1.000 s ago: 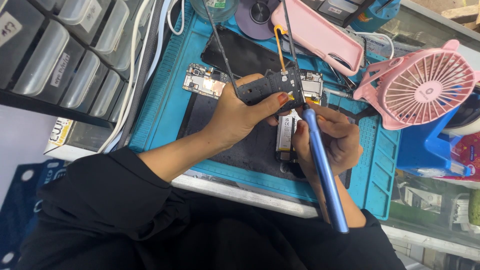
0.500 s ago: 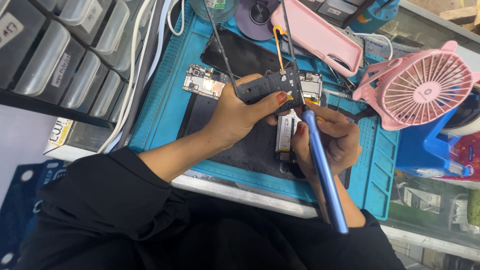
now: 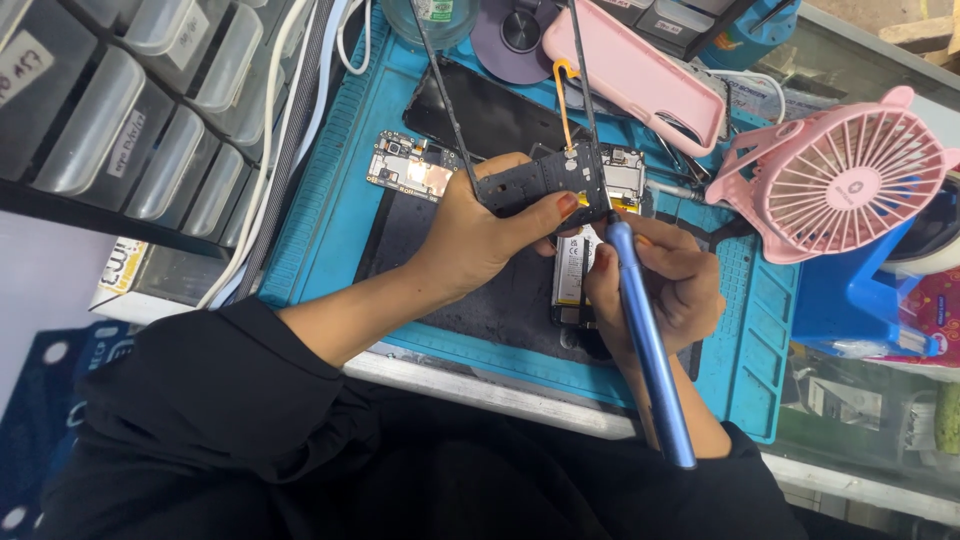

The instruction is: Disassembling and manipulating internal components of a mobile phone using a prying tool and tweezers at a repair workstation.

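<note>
My left hand (image 3: 478, 235) grips a black plastic phone part (image 3: 545, 183) and holds it just above an opened phone (image 3: 575, 270) lying on the blue work mat (image 3: 320, 220). My right hand (image 3: 665, 285) holds a long blue screwdriver (image 3: 645, 340), its tip at the right end of the black part. A yellow strip (image 3: 563, 105) rises from behind the part. A small circuit board (image 3: 412, 167) lies on the mat just left of my left hand.
A pink desk fan (image 3: 835, 180) stands at the right on a blue box. A pink phone case (image 3: 635, 70) and a purple round disc (image 3: 510, 35) lie at the back. Grey parts drawers (image 3: 130, 110) and white cables (image 3: 280, 150) fill the left.
</note>
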